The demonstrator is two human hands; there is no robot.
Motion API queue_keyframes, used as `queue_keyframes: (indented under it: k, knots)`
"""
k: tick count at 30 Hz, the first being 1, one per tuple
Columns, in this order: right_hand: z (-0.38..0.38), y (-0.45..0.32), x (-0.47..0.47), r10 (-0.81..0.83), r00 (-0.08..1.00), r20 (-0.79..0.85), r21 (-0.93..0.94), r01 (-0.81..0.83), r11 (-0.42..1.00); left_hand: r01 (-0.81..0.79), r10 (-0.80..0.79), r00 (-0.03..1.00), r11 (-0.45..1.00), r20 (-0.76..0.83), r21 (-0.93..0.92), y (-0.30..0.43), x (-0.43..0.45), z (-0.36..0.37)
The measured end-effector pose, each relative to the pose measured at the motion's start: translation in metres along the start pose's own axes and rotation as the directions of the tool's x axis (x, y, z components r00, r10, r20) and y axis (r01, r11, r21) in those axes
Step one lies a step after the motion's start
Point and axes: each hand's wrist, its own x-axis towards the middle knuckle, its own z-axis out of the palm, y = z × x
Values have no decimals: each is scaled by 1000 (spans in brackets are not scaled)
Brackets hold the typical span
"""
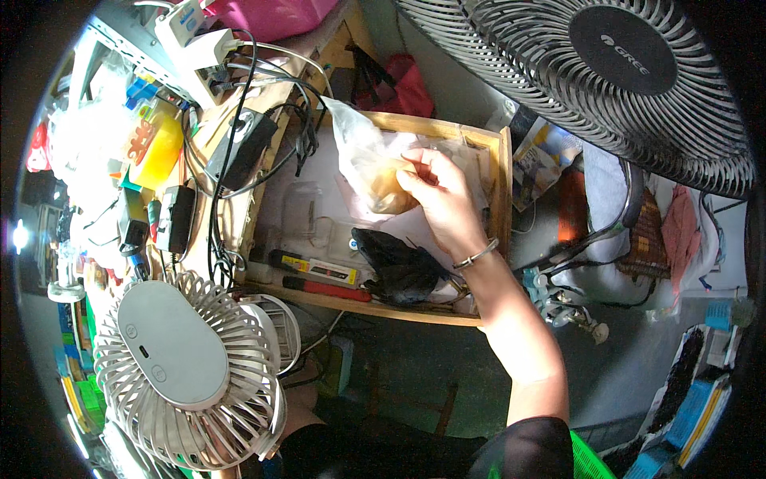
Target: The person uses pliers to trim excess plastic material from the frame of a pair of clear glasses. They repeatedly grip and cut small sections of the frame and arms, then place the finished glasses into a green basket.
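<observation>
My right hand (440, 191), with a metal bangle at the wrist, pinches a clear plastic bag (362, 152) between thumb and fingers. Something yellowish-brown is in the lower part of the bag, too blurred to name. The bag hangs over an open wooden drawer (383, 314). In the drawer are a black plastic bag (398, 269) below my hand, a red-and-black tool handle (326, 289), a yellow-and-white package (320, 269) and a clear plastic case (299, 206). My left hand is out of view.
A grey-white portable fan (173, 344) blocks the lower left. On the wooden bench to the left lie black power adapters (242, 146), tangled cables and a yellow container (157, 152). A large Gree fan (622, 51) fills the upper right. A red bag (407, 87) is behind the drawer.
</observation>
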Motion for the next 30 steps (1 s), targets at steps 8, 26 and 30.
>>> queue_keyframes:
  k: [8, 26, 30]
  knots:
    - [-2, 6, 1, -120, 993, 2, -113, 120, 986, -21, 20, 1000, 1000, 14, 15, 6, 3, -2]
    - [3, 13, -17, -431, 811, 396, -815, 526, 242, -123, 127, 990, 990, -58, 71, 84, 5, 14]
    - [14, 16, -19, -203, 887, 414, -879, 448, 162, -248, 252, 968, 956, -9, 157, 89, 13, 19]
